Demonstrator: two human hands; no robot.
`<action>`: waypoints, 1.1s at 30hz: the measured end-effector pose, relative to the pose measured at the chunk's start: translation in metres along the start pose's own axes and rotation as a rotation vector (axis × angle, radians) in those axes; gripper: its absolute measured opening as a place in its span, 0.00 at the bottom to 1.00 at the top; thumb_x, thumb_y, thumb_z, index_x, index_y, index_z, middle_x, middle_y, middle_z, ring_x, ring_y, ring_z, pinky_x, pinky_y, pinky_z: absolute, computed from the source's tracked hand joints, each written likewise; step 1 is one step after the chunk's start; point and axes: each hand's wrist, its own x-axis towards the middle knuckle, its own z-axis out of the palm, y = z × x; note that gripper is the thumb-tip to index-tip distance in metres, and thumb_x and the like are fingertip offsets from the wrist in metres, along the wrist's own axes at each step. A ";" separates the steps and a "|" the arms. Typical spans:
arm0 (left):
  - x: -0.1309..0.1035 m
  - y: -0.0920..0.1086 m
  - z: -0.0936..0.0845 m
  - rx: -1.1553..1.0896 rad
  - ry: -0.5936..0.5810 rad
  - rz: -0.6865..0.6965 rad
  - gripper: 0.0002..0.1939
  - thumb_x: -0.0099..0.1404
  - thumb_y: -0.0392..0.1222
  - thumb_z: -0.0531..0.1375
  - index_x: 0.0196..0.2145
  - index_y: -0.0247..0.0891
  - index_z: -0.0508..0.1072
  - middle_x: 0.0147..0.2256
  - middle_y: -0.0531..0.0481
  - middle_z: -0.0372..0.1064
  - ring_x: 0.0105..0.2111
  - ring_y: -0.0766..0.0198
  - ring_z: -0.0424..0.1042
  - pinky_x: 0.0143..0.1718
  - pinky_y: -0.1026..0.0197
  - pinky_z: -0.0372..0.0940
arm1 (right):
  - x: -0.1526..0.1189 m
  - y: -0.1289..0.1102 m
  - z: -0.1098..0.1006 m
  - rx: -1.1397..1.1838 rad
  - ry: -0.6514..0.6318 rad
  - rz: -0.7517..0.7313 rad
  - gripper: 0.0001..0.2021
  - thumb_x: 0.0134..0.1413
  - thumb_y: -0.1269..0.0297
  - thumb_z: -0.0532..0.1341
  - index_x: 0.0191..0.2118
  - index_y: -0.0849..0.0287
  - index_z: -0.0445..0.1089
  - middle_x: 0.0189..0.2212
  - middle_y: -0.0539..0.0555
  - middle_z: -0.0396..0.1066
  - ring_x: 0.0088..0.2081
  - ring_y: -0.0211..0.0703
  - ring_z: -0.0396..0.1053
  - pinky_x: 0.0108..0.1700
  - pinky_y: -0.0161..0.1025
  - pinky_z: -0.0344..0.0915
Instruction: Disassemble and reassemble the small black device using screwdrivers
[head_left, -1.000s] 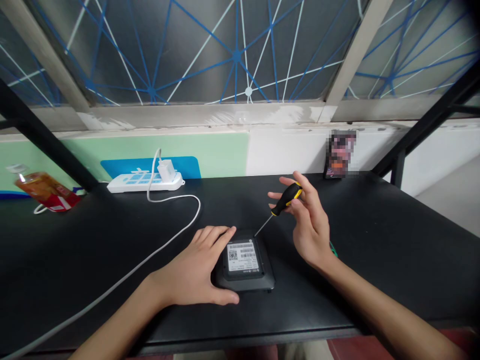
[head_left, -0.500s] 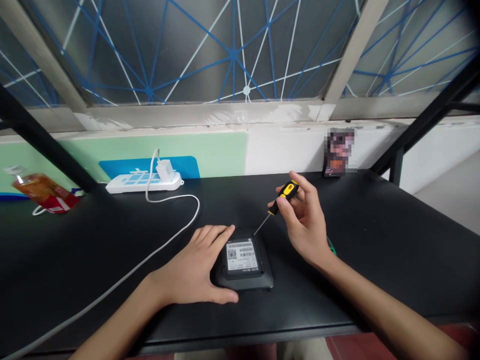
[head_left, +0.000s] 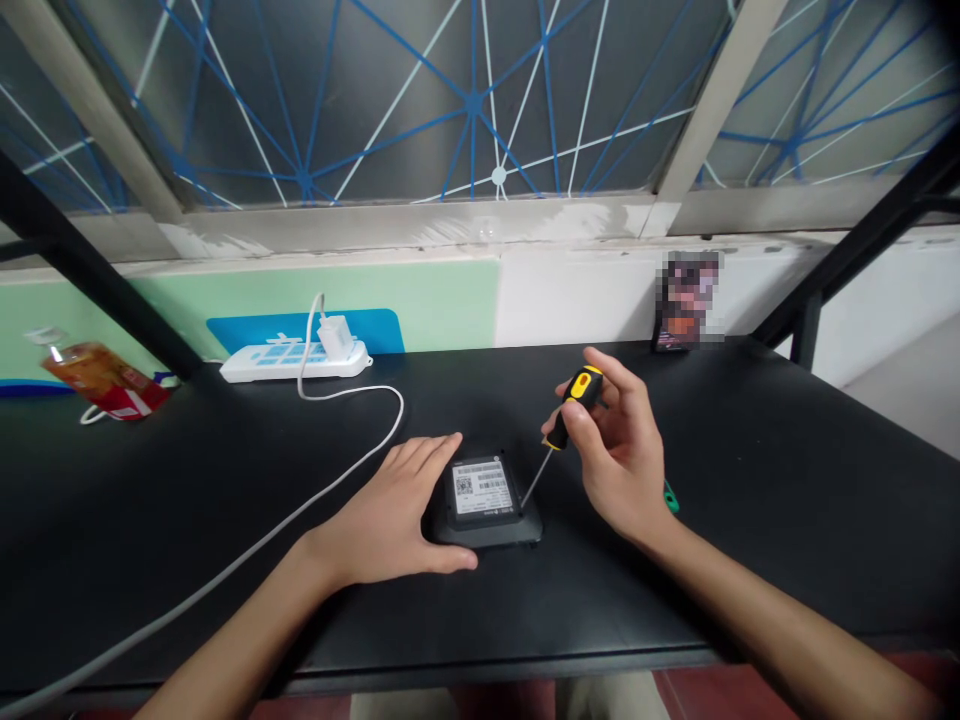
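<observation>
A flat black electronic device with a white printed label lies label-up on the table. My left hand grips it from its left side, fingers along the far edge and thumb at the near edge. In my right hand is a screwdriver with a black and yellow handle, pinched between thumb and fingers. Its thin metal shaft slants down to the left, the tip at the label panel's near right corner. Whether the tip sits in a screw is too small to tell.
A white power strip with a plugged-in charger stands at the back; its white cable runs across the left of the black table. A drink bottle leans at far left. Something green shows behind my right wrist.
The screwdriver's tip has moved from the device's far right corner to the near right corner of the label panel. My left hand keeps its grip on the device.
</observation>
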 end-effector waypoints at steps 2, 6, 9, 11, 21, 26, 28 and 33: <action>0.000 -0.001 0.000 0.004 0.005 0.001 0.58 0.57 0.66 0.67 0.72 0.36 0.45 0.70 0.33 0.48 0.69 0.39 0.50 0.68 0.36 0.49 | -0.001 -0.001 0.000 0.006 -0.007 -0.001 0.23 0.64 0.62 0.62 0.62 0.43 0.61 0.43 0.52 0.69 0.30 0.38 0.73 0.34 0.44 0.79; 0.000 -0.002 0.001 0.013 0.002 0.006 0.59 0.57 0.67 0.67 0.73 0.36 0.45 0.70 0.33 0.49 0.69 0.38 0.50 0.68 0.36 0.49 | -0.003 0.001 0.000 0.012 -0.047 0.009 0.23 0.64 0.63 0.62 0.63 0.42 0.61 0.43 0.52 0.70 0.31 0.39 0.74 0.36 0.46 0.79; 0.000 -0.001 0.000 0.009 -0.003 0.009 0.58 0.57 0.67 0.67 0.72 0.36 0.45 0.70 0.33 0.49 0.69 0.39 0.50 0.68 0.36 0.49 | -0.004 0.002 0.000 0.002 -0.067 0.007 0.24 0.64 0.63 0.61 0.63 0.43 0.60 0.43 0.52 0.70 0.31 0.40 0.74 0.37 0.46 0.79; -0.001 -0.001 0.000 0.007 -0.003 0.011 0.58 0.57 0.67 0.66 0.72 0.36 0.46 0.70 0.34 0.49 0.69 0.39 0.50 0.68 0.37 0.49 | -0.005 0.002 0.001 0.018 -0.075 0.003 0.22 0.65 0.63 0.60 0.63 0.44 0.60 0.44 0.52 0.70 0.33 0.39 0.75 0.36 0.44 0.79; 0.000 -0.004 0.002 0.022 0.016 0.030 0.57 0.58 0.66 0.67 0.72 0.38 0.46 0.70 0.36 0.49 0.69 0.39 0.50 0.68 0.36 0.50 | -0.002 0.006 0.001 0.025 -0.012 0.020 0.19 0.66 0.61 0.60 0.60 0.47 0.62 0.43 0.52 0.68 0.37 0.39 0.76 0.38 0.41 0.79; -0.001 -0.004 0.003 0.006 0.015 0.036 0.56 0.58 0.66 0.67 0.72 0.41 0.46 0.70 0.37 0.49 0.69 0.39 0.50 0.67 0.36 0.51 | -0.002 0.007 0.000 -0.015 0.012 0.053 0.17 0.65 0.59 0.61 0.58 0.46 0.64 0.42 0.52 0.65 0.36 0.38 0.74 0.37 0.39 0.77; -0.001 -0.003 0.002 -0.002 0.006 0.033 0.56 0.58 0.67 0.66 0.72 0.40 0.46 0.70 0.36 0.49 0.69 0.39 0.50 0.67 0.36 0.50 | -0.001 0.006 0.001 0.048 -0.002 0.064 0.16 0.66 0.57 0.59 0.58 0.46 0.64 0.45 0.52 0.66 0.40 0.40 0.76 0.36 0.39 0.78; 0.000 -0.003 0.001 -0.008 -0.011 0.013 0.57 0.58 0.68 0.66 0.72 0.37 0.46 0.70 0.35 0.48 0.69 0.38 0.49 0.68 0.36 0.49 | -0.001 0.004 0.001 0.113 -0.021 0.102 0.16 0.68 0.56 0.56 0.59 0.45 0.65 0.51 0.53 0.68 0.44 0.41 0.77 0.38 0.38 0.79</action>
